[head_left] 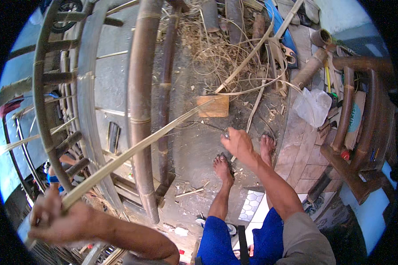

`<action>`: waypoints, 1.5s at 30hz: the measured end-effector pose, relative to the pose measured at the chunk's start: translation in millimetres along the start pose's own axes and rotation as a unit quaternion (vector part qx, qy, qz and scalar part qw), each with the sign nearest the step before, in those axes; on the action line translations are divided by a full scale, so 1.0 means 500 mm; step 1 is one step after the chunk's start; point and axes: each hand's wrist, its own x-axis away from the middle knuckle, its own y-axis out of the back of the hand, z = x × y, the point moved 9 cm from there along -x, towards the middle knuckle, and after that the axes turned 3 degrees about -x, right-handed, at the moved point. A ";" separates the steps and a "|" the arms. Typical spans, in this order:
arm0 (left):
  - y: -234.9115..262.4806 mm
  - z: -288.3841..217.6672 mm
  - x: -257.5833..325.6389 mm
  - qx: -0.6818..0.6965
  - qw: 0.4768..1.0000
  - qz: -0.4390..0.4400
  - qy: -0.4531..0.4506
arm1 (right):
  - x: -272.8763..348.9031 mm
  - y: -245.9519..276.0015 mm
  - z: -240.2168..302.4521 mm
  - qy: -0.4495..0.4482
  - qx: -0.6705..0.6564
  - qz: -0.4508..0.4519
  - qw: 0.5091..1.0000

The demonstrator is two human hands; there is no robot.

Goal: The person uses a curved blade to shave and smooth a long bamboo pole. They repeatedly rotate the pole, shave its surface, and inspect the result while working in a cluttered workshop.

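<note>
My left hand [59,218] at the lower left grips the near end of a long flat cane strip [137,145]. The strip runs diagonally up and to the right across the bent-cane chair frame [141,101] toward the wooden block [213,106]. My right hand [236,142] is stretched out over the concrete floor just below the block, with its fingers closed around something small and dark that I cannot make out. My bare feet [223,169] stand on the floor under that hand.
A heap of cane shavings and curled strips [216,48] lies beyond the block. Thick bamboo tubes [311,66], a plastic bag [313,106] and hand tools lie on the tiled edge at right. A wooden chair [362,128] stands at far right.
</note>
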 end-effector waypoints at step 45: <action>0.006 0.060 0.032 0.184 0.978 -0.012 0.093 | -0.012 -0.070 -0.264 -0.206 0.092 0.062 0.972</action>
